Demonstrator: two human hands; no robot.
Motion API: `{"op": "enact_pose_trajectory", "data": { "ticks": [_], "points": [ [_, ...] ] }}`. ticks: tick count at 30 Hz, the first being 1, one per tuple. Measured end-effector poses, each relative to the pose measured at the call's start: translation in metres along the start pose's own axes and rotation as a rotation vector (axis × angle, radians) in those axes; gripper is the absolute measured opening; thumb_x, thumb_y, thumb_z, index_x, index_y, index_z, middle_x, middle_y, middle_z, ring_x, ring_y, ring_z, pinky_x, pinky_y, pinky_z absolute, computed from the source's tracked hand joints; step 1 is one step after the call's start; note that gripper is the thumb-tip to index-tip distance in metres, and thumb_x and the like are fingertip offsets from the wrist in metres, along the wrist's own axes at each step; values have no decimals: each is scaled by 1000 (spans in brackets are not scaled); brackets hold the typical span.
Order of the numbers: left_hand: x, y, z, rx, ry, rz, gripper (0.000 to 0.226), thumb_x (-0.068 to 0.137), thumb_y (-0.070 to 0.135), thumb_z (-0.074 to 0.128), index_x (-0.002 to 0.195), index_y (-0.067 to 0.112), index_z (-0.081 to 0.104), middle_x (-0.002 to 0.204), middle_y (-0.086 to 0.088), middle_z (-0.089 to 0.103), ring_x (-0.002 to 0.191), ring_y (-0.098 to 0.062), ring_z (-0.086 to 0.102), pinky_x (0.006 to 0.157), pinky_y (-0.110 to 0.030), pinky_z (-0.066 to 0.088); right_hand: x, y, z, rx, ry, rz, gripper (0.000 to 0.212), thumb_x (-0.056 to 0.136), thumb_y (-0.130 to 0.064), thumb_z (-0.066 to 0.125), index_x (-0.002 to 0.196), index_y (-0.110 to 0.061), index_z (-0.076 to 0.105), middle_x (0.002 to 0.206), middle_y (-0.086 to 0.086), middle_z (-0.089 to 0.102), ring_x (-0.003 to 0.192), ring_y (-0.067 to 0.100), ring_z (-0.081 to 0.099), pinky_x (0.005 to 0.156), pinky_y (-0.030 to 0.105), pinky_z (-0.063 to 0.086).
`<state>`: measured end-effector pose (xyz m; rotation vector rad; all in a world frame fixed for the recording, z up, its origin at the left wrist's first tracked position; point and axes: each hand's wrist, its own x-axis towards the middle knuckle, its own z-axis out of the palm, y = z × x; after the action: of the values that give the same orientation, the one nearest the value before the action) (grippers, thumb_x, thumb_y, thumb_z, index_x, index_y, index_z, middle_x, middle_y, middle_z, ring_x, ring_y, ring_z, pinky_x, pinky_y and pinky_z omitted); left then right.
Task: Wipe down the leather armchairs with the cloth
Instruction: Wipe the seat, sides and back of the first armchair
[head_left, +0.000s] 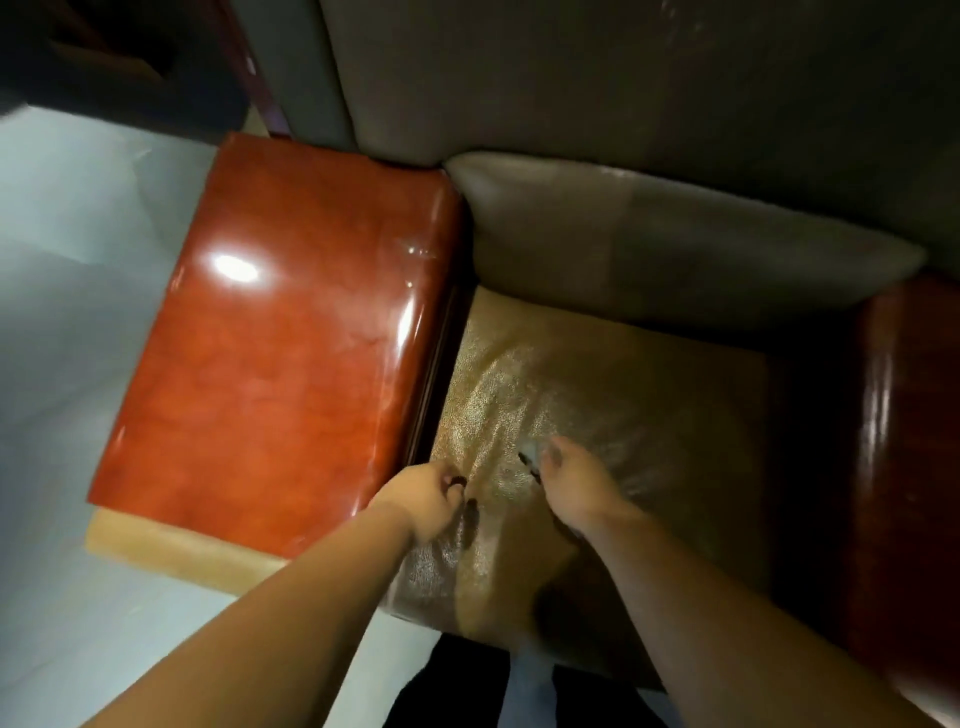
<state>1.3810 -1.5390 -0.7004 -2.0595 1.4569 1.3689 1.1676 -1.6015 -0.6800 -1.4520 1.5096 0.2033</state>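
Leaning over the leather armchair (597, 364), the person stretches both bare arms down onto its tan seat cushion (623, 405). The left hand (423, 501) sits near the seat's left edge, just beside the glossy reddish-brown armrest (280, 343), with its fingers (452, 483) curled inward; something small and dark shows at them, but it is too blurred to name. The right hand (571, 480) lies further toward the middle of the seat, and its fingers seem to hold a pale scrap at their tips, likely the cloth (530, 451), though motion blur keeps me from telling how tightly. A grey back cushion (675, 244) rises behind the seat, a second dark armrest (904, 441) flanks it on the right, and pale floor (78, 312) shows at the left.
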Motion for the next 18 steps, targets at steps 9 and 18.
{"op": "enact_pose_trajectory", "data": {
  "ticks": [9,18],
  "points": [
    [-95,5,-123,-13,252,-22,38,105,36,52,135,17,63,129,-8,71,118,-31,66,95,-34,52,-77,-67,-137,-113,61,43,36,109,-40,36,125,-24,65,119,0,66,108,20,61,91,36,50],
    [-167,64,-232,61,505,116,36,104,40,51,132,22,65,121,-1,73,111,-26,67,88,-32,52,-145,-111,-206,-65,152,-14,33,108,-42,39,119,-26,66,120,-1,66,99,14,59,88,34,47]
  ]
}}
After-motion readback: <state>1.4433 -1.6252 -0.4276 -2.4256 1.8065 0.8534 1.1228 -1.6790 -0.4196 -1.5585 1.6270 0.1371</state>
